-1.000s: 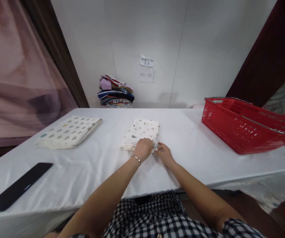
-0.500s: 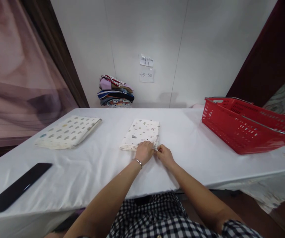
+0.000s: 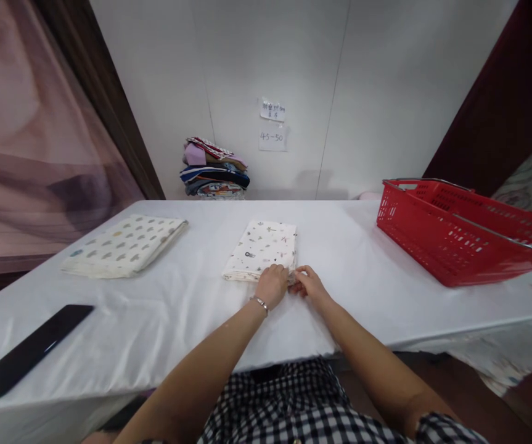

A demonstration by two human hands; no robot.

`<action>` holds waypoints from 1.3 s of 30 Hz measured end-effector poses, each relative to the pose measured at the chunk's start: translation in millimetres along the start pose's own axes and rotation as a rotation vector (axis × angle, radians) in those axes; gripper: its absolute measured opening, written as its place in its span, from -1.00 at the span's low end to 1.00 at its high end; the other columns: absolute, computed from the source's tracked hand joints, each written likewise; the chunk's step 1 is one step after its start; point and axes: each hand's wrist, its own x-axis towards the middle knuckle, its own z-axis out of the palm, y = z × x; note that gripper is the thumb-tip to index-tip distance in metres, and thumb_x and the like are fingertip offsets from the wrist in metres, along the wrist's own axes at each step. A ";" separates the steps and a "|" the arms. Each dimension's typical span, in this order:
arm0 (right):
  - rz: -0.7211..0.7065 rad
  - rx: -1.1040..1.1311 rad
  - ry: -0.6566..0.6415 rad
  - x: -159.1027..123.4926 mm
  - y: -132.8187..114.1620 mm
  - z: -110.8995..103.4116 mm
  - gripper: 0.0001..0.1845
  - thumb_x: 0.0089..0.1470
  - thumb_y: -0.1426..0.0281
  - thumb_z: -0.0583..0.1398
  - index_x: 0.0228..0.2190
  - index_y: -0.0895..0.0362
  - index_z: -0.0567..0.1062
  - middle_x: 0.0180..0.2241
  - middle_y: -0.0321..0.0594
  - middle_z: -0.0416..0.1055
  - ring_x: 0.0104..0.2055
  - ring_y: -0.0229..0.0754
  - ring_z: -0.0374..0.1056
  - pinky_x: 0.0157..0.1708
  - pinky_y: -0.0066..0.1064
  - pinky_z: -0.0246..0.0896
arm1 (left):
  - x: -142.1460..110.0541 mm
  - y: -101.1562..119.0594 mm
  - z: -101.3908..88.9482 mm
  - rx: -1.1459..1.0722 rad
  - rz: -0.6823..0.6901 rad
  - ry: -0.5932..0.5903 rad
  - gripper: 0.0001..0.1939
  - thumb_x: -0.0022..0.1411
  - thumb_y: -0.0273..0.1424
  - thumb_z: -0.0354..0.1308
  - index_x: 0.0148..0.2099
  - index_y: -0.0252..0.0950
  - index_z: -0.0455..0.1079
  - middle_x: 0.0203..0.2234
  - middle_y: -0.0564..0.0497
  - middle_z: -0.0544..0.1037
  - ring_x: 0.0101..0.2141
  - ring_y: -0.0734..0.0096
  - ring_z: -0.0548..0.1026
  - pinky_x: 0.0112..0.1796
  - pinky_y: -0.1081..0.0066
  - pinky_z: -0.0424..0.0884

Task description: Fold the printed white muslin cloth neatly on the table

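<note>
In the middle of the table lies a folded white cloth (image 3: 266, 246) with small scattered prints. My left hand (image 3: 272, 285) rests on its near right edge, fingers closed over the layers. At the near right corner of the cloth, my right hand (image 3: 309, 285) pinches the edge between thumb and forefinger. The fingertips of both hands nearly meet there. To the left sits another folded cloth (image 3: 129, 245), cream with grey cloud-like shapes, which neither hand touches.
A red plastic basket (image 3: 450, 240) with metal handles stands on the right of the white-covered table (image 3: 349, 246). A black flat object (image 3: 29, 348) lies at the front left. Folded fabrics (image 3: 214, 169) are piled behind the table, beside paper signs (image 3: 272, 137) on the wall.
My right hand has shifted slightly up along the cloth's corner, its fingers a little more spread. The left hand stays on the near edge. The view has tilted very slightly.
</note>
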 end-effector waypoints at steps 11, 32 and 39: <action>0.065 -0.116 0.060 10.1 -1.1 2.3 -0.50 -0.01 0.22 0.14 -0.06 0.17 0.22 -0.72 -0.35 0.36 -0.75 -0.29 0.25 -0.81 -0.59 -0.09 | -6.0 6.4 1.0 -0.027 -0.024 0.049 -0.80 0.19 -0.49 -0.08 -0.18 -0.31 0.32 -0.28 -0.09 0.40 -0.20 0.26 0.30 -0.20 0.25 0.20; 0.051 -0.105 0.015 10.4 7.2 -2.9 -0.48 -0.06 0.25 0.14 -0.05 0.17 0.23 -0.62 -0.27 0.42 -0.75 -0.34 0.20 -0.81 -0.61 -0.11 | -78.5 -122.2 -16.3 -0.234 -0.494 0.157 -0.61 0.13 -0.36 0.01 0.04 -0.23 0.28 -0.02 -0.01 0.40 -0.01 0.37 0.32 0.02 0.33 0.22; 0.037 -0.111 0.012 12.5 10.9 -3.9 -0.48 -0.07 0.24 0.14 -0.05 0.15 0.23 -0.61 -0.27 0.42 -0.74 -0.33 0.22 -0.81 -0.60 -0.09 | -71.4 -117.8 -11.6 -0.381 -0.659 0.175 -0.63 0.10 -0.41 0.00 -0.01 -0.22 0.31 -0.07 0.02 0.44 -0.08 0.39 0.38 -0.05 0.40 0.27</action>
